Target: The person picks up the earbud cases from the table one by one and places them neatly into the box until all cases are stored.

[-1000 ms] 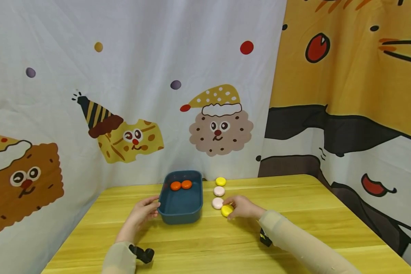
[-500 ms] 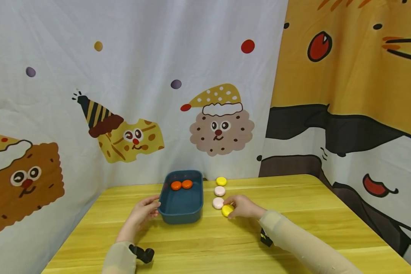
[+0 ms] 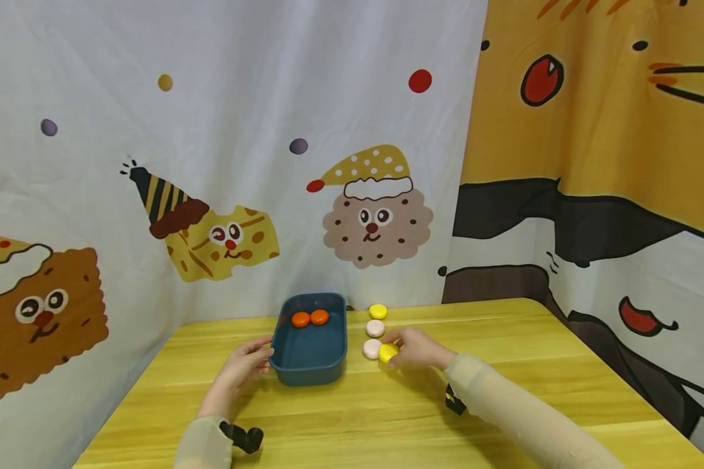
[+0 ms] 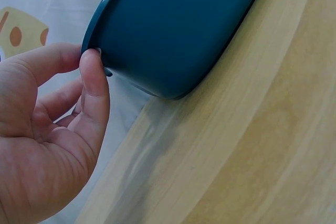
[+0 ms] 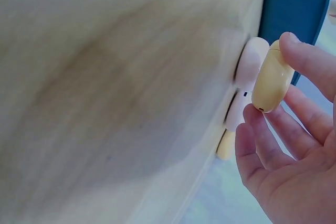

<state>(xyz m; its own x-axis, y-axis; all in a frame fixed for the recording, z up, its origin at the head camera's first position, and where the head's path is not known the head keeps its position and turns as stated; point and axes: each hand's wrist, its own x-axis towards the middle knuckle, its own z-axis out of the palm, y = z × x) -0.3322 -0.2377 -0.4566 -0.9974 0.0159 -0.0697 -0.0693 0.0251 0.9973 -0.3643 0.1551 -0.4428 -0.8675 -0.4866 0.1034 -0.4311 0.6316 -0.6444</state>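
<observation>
My left hand (image 3: 242,366) pinches the left rim of a dark blue rectangular bin (image 3: 308,376) between thumb and fingers, as the left wrist view also shows. Two orange discs (image 3: 300,320) lie inside it, side by side at the far end. My right hand (image 3: 418,350) holds a yellow round disc (image 5: 273,80) by its edges; the right wrist view shows it raised off the table, with a seam and a small dark slot in its edge. Beside it lies a pale pink disc (image 3: 371,349). Behind that are a second pink disc (image 3: 375,328) and another yellow disc (image 3: 378,311).
The light wooden table (image 3: 352,430) ends at a printed cloth backdrop (image 3: 240,98) behind the bin. The row of discs runs along the bin's right side, a short gap away. Dark wrist straps (image 3: 243,437) show at both sleeves.
My right hand has lifted the near yellow disc slightly up from the table. The left hand and the bin stay in place; the view shifts a little.
</observation>
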